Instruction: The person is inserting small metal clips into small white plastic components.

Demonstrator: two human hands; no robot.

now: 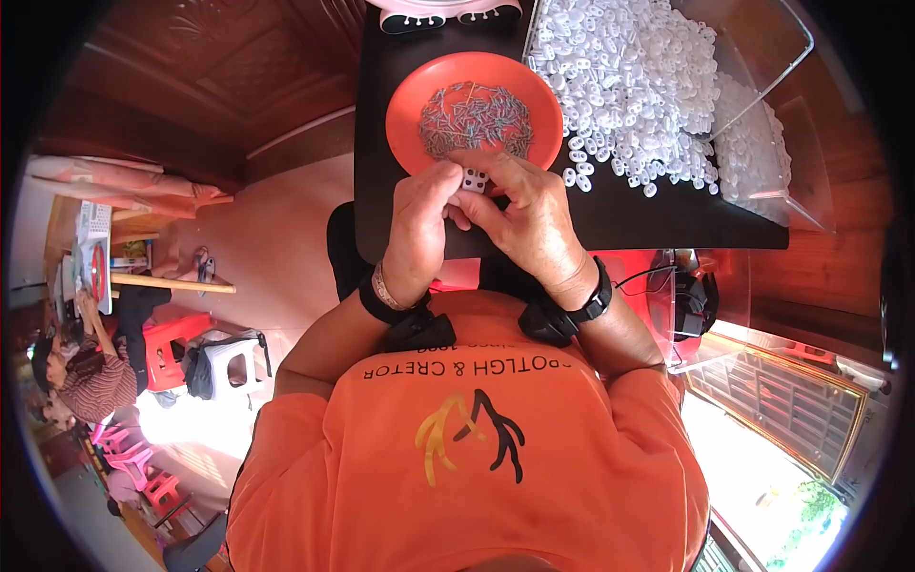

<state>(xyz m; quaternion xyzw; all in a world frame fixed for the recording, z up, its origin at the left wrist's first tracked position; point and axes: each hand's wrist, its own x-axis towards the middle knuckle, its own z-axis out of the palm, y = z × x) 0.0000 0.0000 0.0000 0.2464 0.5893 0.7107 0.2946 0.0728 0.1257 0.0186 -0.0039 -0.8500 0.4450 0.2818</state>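
We pinch a small white plastic piece (474, 179) between both hands, left hand (417, 229) and right hand (530, 219), each grip clamped on it, beside the orange bowl (405, 114) of metal pins (475, 118).

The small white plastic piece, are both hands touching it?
Touching. The head view shows fingertips of the left hand and right hand pinching the small white piece between them.

Bowl (474, 114) on table (658, 214) — clips (634, 86) right

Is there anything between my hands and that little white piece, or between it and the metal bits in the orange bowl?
Nothing visible. Both the left hand and the right hand already pinch the small white plastic piece, right at the near rim of the orange bowl. The small metal pins lie uncovered just beyond it.
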